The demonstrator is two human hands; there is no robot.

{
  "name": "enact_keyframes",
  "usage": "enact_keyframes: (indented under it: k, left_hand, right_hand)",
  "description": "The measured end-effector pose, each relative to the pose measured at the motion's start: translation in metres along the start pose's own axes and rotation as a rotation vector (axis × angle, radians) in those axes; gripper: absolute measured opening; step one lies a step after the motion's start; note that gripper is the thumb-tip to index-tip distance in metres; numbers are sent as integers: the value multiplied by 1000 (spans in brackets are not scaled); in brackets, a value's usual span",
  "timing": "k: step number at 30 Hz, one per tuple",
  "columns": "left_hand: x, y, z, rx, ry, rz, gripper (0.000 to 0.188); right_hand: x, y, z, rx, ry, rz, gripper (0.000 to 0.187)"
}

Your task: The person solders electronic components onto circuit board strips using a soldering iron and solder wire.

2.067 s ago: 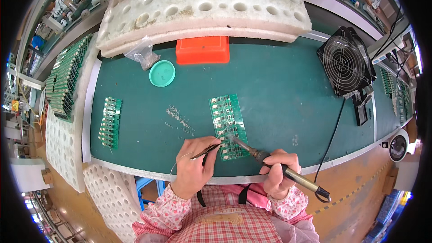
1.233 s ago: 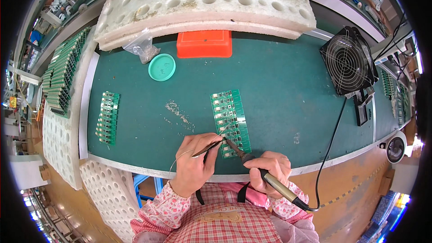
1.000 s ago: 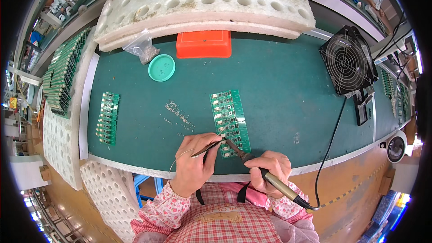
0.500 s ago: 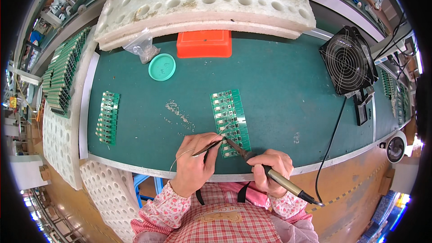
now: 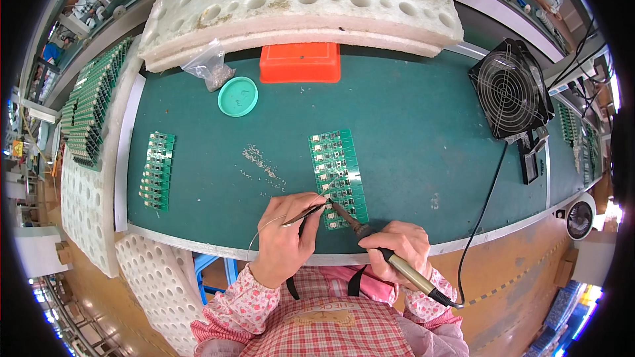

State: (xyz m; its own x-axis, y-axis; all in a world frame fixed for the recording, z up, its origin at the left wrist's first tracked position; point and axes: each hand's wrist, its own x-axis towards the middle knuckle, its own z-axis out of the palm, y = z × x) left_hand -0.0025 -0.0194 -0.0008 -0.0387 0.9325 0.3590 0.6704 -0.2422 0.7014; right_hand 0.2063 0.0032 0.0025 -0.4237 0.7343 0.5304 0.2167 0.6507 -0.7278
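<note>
A green circuit board panel point(image 5: 338, 158) with rows of small parts lies flat on the mat in front of me. My left hand point(image 5: 283, 241), at the panel's lower left, is closed on dark tweezers point(image 5: 301, 216) and a thin solder wire point(image 5: 252, 240) that loops out beside the wrist. My right hand point(image 5: 402, 246) grips a soldering iron point(image 5: 411, 274) by its handle. The iron's tip and the tweezers' tips meet near the panel's lower left part; whether they touch a component is too small to tell.
Loose tiny components point(image 5: 261, 164) are scattered left of the panel. Farther left lies a second board panel point(image 5: 157, 172). Behind are a turquoise lid point(image 5: 238, 97), a plastic bag point(image 5: 213, 73), a red box point(image 5: 299, 64) and white foam point(image 5: 297, 23). A black fan point(image 5: 508, 89) stands at right.
The soldering iron's rear end has swung slightly left and toward me, its cable with it. The tip stays at the panel's lower left part; my left hand has hardly moved.
</note>
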Motion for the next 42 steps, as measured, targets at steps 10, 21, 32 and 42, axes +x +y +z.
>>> enact_keyframes:
  k: [10,21,32,42]
  left_hand:
    - [0,1,0,-1,-1,-10,20]
    - [-5,0,-9,-31,26,-42,19]
    - [-14,-13,-29,77,81,-94,14]
    - [-16,-21,-36,137,69,-67,18]
  right_hand:
    - [-17,1,-3,-18,176,27,13]
    - [-20,-3,-2,-58,279,111,7]
    - [-14,-6,14,7,406,79,10]
    - [-16,-2,15,-16,395,104,14]
